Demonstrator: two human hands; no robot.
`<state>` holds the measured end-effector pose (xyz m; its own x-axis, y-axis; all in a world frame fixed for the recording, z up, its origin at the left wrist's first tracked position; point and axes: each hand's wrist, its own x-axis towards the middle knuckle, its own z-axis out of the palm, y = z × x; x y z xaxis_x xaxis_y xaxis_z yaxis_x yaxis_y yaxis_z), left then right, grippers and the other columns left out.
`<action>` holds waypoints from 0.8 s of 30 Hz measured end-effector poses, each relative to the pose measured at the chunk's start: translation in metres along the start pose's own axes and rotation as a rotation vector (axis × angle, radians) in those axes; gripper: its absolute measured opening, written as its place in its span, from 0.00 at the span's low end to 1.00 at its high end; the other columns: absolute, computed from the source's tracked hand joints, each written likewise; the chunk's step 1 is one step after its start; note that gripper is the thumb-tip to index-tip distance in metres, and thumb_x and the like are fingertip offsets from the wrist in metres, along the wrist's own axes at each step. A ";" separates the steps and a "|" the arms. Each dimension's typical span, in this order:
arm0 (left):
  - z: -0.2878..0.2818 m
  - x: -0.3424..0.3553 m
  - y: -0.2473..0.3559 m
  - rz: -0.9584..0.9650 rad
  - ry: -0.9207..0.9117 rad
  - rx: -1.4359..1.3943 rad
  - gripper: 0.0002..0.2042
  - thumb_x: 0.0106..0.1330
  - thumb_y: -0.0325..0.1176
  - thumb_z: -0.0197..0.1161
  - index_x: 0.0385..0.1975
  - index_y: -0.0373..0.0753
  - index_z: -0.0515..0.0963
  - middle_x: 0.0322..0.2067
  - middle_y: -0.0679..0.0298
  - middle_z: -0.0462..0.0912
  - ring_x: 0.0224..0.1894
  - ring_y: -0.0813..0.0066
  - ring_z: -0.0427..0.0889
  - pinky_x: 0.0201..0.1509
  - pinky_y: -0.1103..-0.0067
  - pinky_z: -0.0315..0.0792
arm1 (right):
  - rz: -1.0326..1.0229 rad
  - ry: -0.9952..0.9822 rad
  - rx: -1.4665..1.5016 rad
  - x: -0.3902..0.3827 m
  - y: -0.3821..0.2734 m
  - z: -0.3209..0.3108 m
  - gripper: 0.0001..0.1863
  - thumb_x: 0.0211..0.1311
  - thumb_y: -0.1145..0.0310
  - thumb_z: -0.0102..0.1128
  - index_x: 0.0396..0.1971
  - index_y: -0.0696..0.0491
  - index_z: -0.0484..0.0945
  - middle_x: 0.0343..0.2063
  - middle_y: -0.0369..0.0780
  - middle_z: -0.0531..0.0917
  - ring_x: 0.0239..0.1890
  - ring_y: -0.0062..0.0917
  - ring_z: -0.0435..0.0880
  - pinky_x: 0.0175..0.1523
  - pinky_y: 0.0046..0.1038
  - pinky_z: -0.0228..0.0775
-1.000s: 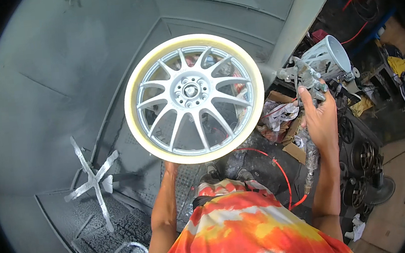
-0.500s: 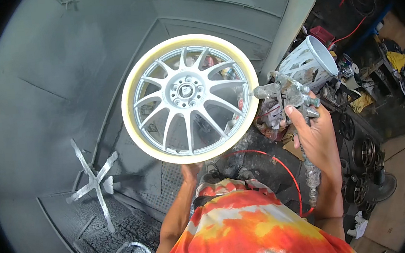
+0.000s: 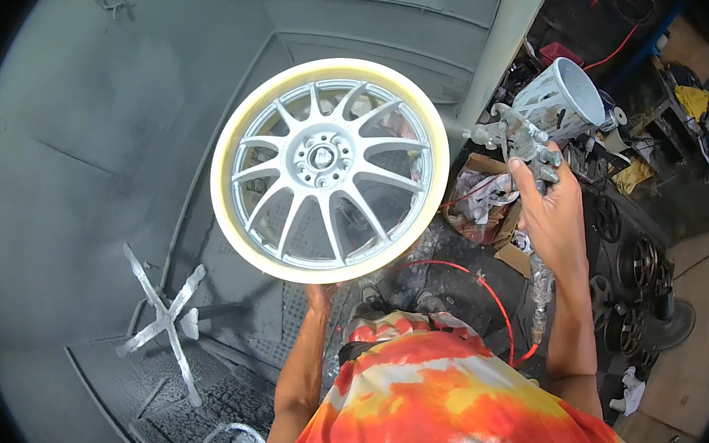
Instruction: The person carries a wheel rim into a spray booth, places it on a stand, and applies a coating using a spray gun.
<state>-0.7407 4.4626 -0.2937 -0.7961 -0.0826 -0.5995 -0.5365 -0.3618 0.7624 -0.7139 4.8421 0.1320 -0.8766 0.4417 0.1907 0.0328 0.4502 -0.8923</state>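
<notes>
A pale grey alloy wheel [image 3: 345,188] with many thin spokes and a yellowish outer rim is held up in front of me, its face toward me. My left hand [image 3: 320,294] supports it from below at the near edge; the fingers are mostly hidden behind the rim. To the right of the wheel, my right hand [image 3: 555,217] is closed around a paint-crusted spray gun [image 3: 520,141]. The gun's nozzle points left at the wheel's right edge, a short gap away. A white, paint-streaked cup [image 3: 548,101] sits on the gun.
A red air hose [image 3: 489,290] runs across the floor to the gun's wrapped handle end. At left stands a paint-coated star-shaped stand [image 3: 165,322] by the grey booth wall [image 3: 75,204]. A cardboard box of rubbish [image 3: 488,201] and several dark wheels [image 3: 641,264] lie at right.
The spray gun and its cup have shifted right, away from the wheel, with my right hand. The wheel has turned slightly counter-clockwise, and my left hand has moved a little left.
</notes>
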 end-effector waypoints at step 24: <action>0.062 -0.026 -0.036 -0.116 0.035 -0.169 0.29 0.82 0.57 0.49 0.62 0.34 0.75 0.56 0.52 0.82 0.53 0.58 0.85 0.64 0.58 0.80 | 0.054 -0.029 -0.025 -0.001 0.013 0.017 0.11 0.77 0.67 0.62 0.49 0.58 0.79 0.26 0.40 0.84 0.28 0.25 0.82 0.37 0.34 0.74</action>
<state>-0.7179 4.5355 -0.2906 -0.7198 -0.0622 -0.6914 -0.5674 -0.5211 0.6376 -0.7206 4.8342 0.1134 -0.8868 0.4434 0.1300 0.0924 0.4457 -0.8904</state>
